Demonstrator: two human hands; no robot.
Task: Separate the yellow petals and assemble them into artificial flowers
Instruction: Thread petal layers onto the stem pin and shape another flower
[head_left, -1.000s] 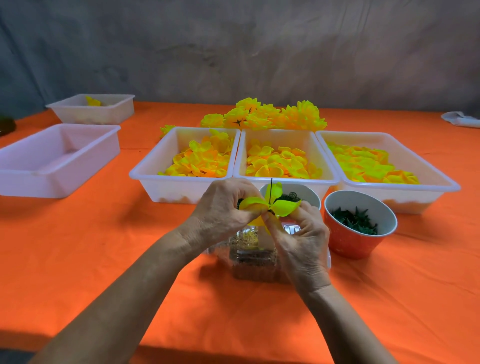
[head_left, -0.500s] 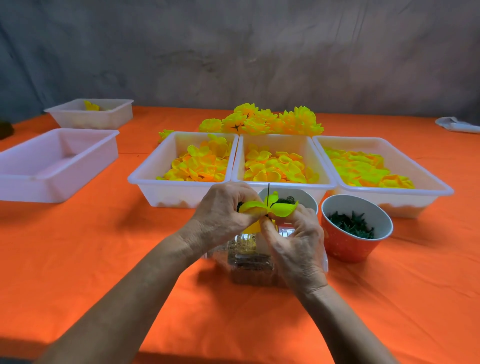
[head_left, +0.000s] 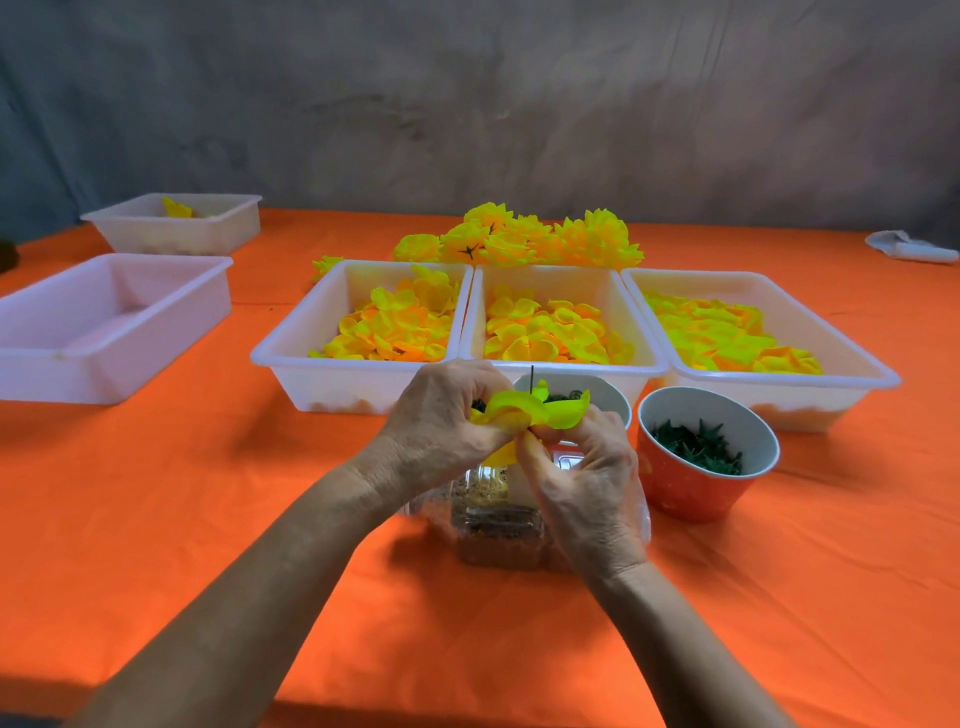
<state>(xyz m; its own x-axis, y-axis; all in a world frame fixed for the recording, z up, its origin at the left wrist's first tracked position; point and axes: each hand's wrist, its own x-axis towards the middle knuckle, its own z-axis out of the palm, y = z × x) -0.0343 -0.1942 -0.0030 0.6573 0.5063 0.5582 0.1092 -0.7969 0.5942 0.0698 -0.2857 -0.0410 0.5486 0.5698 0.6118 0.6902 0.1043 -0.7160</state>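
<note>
Head view — orange tablecloth (head_left: 156, 519), white trays (head_left: 358, 384), grey wall (head_left: 467, 104).

Three trays sit side by side across the middle of the worktop (head_left: 156, 519): the left tray (head_left: 291, 358), the middle tray (head_left: 470, 322) touching it, and the right tray (head_left: 852, 358), each with loose petals (head_left: 395, 327) in it. Behind them lies a heap of finished flowers (head_left: 519, 241). In front stand two bowls (head_left: 691, 488) (the left one largely hidden), and nearer still a clear box (head_left: 498, 535). Two more trays (head_left: 104, 343) lie far left.
</note>
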